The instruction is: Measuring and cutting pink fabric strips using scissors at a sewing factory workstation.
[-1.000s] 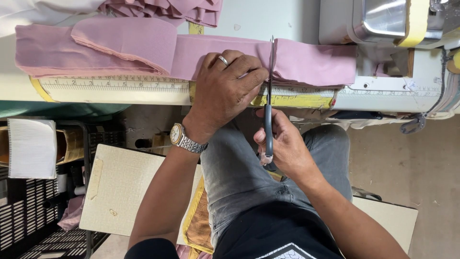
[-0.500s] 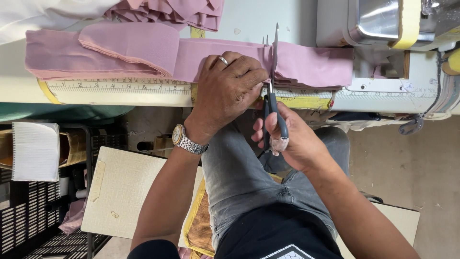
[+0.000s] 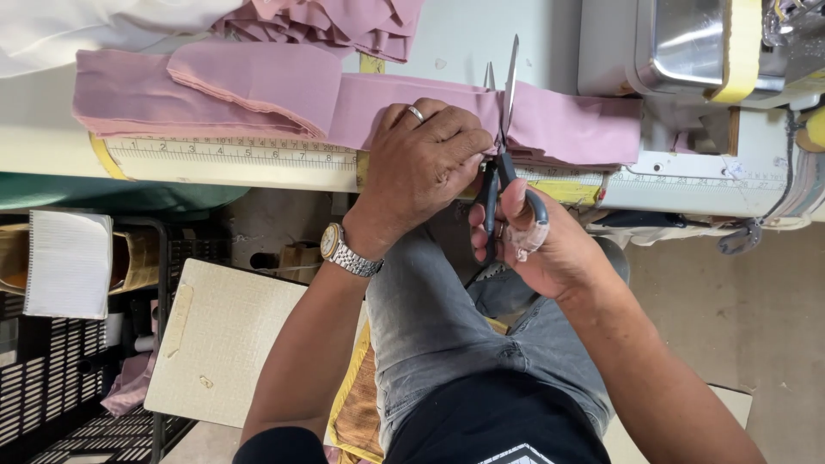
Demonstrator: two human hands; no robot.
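While the left hand presses flat on the pink fabric strip at the counter edge to pin it, the right hand has fingers threaded through black scissors, blades parted over the cloth beside the sewing machine.

Matt pink cloth; shiny metal scissors, dark plastic handles; glossy steel watch.
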